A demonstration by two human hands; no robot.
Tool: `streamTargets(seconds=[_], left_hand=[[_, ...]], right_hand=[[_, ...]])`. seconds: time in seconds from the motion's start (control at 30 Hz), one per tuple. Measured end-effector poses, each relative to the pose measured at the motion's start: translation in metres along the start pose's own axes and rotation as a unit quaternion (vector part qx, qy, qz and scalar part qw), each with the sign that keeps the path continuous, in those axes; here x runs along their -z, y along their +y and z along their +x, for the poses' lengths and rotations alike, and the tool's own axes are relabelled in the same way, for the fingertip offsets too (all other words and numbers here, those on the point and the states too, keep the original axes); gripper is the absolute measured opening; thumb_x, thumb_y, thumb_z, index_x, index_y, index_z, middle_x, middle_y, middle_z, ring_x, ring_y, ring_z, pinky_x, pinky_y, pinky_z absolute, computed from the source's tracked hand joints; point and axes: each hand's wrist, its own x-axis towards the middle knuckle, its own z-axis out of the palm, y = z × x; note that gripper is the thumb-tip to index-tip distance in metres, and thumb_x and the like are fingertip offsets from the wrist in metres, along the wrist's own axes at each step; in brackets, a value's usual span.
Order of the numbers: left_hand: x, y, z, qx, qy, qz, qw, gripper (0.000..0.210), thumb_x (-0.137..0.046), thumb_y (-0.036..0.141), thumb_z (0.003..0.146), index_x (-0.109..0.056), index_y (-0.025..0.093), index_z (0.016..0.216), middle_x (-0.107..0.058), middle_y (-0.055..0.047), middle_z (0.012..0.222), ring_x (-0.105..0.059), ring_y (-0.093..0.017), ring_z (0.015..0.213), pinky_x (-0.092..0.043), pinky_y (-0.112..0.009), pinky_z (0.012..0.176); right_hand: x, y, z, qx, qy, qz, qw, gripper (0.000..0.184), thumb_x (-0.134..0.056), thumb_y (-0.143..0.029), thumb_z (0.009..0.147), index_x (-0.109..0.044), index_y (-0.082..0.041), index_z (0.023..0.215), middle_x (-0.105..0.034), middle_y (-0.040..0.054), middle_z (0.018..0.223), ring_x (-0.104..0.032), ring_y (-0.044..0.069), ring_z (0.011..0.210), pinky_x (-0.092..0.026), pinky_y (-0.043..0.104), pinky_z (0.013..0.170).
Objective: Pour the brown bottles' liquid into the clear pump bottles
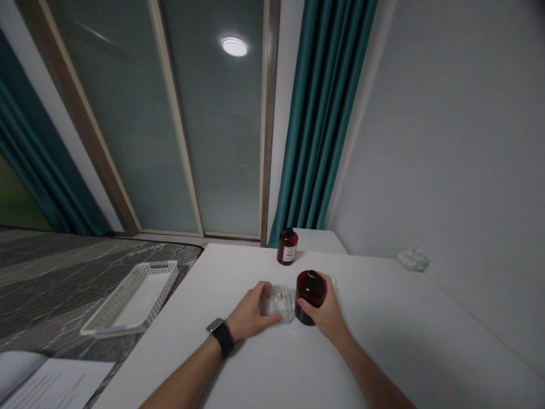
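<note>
My left hand, with a black watch on its wrist, is closed round a clear glass container on the white table. Its fingers and thumb grip the two sides. Right beside it, my right hand wraps round a dark red-brown bottle that has no cap on its opening. Whether the bottle and the glass touch I cannot tell. Farther back stands a second red-brown bottle with a black top and a white label. A small clear item lies behind my right hand.
A white perforated basket sits on a grey patterned surface to the left of the table. Printed pages lie at lower left. Near the wall on the right is a clear plastic-looking item. Teal curtains hang behind.
</note>
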Motion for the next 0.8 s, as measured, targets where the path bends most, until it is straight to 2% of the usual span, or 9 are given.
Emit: streamTargets(seconds=[0.23, 0.37, 0.6, 0.8], left_hand=[[0.003, -0.001, 0.001, -0.004, 0.02, -0.037, 0.999, 0.054, -0.075, 0.022, 0.071, -0.048, 0.017, 0.117, -0.063, -0.007, 0.107, -0.059, -0.023, 0.099, -0.045, -0.038, 0.092], [0.006, -0.001, 0.001, -0.01, 0.016, -0.053, 0.998, 0.054, -0.073, 0.023, 0.073, -0.046, 0.019, 0.12, -0.062, -0.008, 0.109, -0.058, -0.023, 0.102, -0.045, -0.039, 0.094], [0.017, 0.008, -0.002, -0.03, 0.022, -0.007, 0.999, 0.047, -0.072, 0.024, 0.073, -0.047, 0.019, 0.113, -0.06, -0.004, 0.102, -0.056, -0.021, 0.094, -0.046, -0.035, 0.086], [0.018, 0.013, -0.005, -0.068, 0.026, -0.026, 0.997, 0.042, -0.069, 0.029, 0.077, -0.046, 0.018, 0.111, -0.058, -0.007, 0.106, -0.055, -0.023, 0.098, -0.046, -0.038, 0.091]], right_hand=[[-0.001, -0.007, 0.004, 0.028, -0.011, -0.014, 0.999, 0.065, -0.072, -0.027, 0.069, -0.046, -0.021, 0.128, -0.062, 0.0119, 0.123, -0.059, 0.031, 0.116, -0.049, 0.048, 0.101], [0.001, -0.009, 0.0, 0.031, -0.031, -0.044, 0.998, 0.07, -0.073, -0.026, 0.068, -0.044, -0.021, 0.131, -0.061, 0.0123, 0.125, -0.059, 0.032, 0.117, -0.048, 0.048, 0.102], [0.012, -0.014, -0.007, 0.047, -0.08, -0.114, 0.989, 0.08, -0.077, -0.026, 0.065, -0.042, -0.022, 0.136, -0.058, 0.014, 0.133, -0.057, 0.034, 0.123, -0.045, 0.051, 0.106], [0.017, -0.022, -0.005, 0.038, -0.105, -0.128, 0.985, 0.083, -0.079, -0.025, 0.063, -0.045, -0.024, 0.138, -0.058, 0.0116, 0.135, -0.056, 0.033, 0.124, -0.044, 0.051, 0.106]])
